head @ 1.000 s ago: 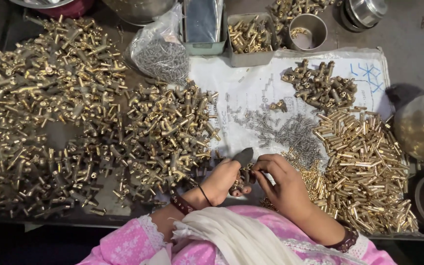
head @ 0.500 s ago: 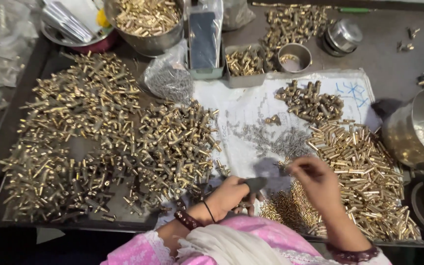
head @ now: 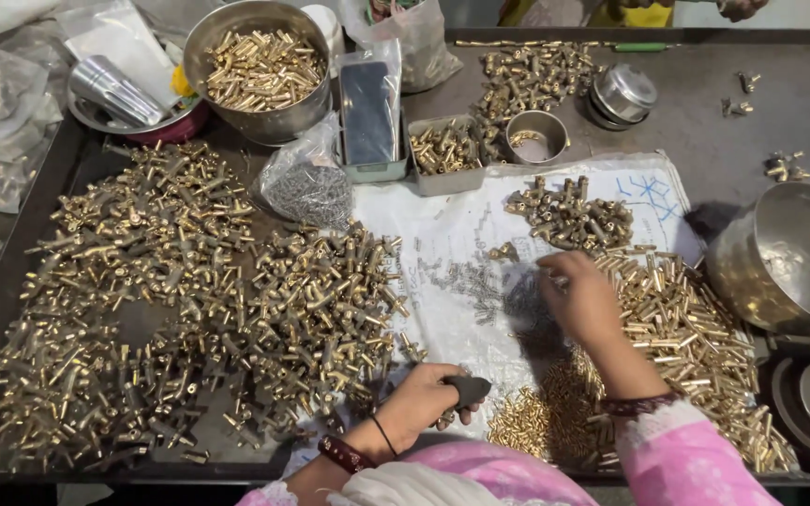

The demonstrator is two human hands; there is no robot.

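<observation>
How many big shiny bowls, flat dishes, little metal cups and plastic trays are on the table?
Big deep metal bowls: 2
Shallow dish: 1
Small metal cups and tins: 3
Plastic trays: 2
Total: 8

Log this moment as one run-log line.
left hand: holds dark tool | right hand: over small grey springs | right: brass tubes

Brass-gold fittings (head: 189,281); dull grey springs (head: 480,281) on white sheet (head: 442,225) with blue scribble; pink sleeve (head: 686,459); silver steel bowl (head: 789,253); dark tray (head: 705,122).
</observation>
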